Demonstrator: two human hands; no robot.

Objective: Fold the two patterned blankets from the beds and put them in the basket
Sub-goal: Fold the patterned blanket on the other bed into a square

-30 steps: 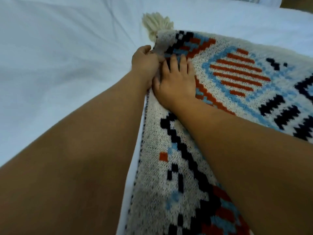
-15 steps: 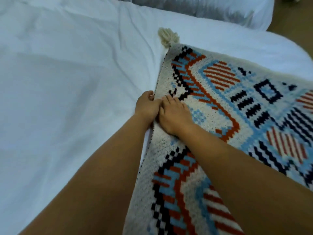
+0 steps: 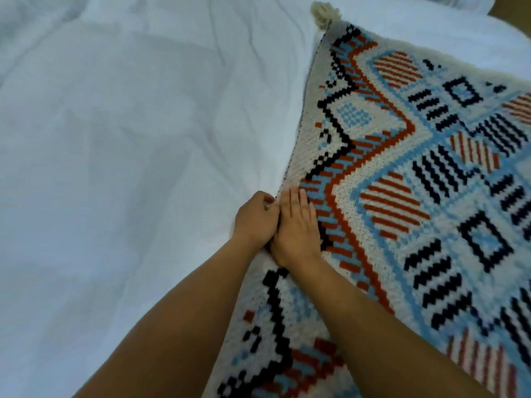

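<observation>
The left hand (image 3: 254, 216) curls round the edge of the patterned blanket (image 3: 431, 182), the right hand (image 3: 297, 225) lies flat on it, touching the left, and the blanket spreads right of both hands, its gripped edge running ahead to the tassel (image 3: 324, 12).

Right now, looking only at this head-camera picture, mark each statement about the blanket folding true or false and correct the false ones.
1. The right hand lies flat on the patterned blanket. True.
2. The left hand rests far from the blanket. False: its fingers curl round the blanket's left edge, touching the right hand.
3. A cream tassel sits at the blanket's far corner. True.
4. The blanket already lies in the basket. False: it is spread on the white bed, and no basket is in view.
</observation>
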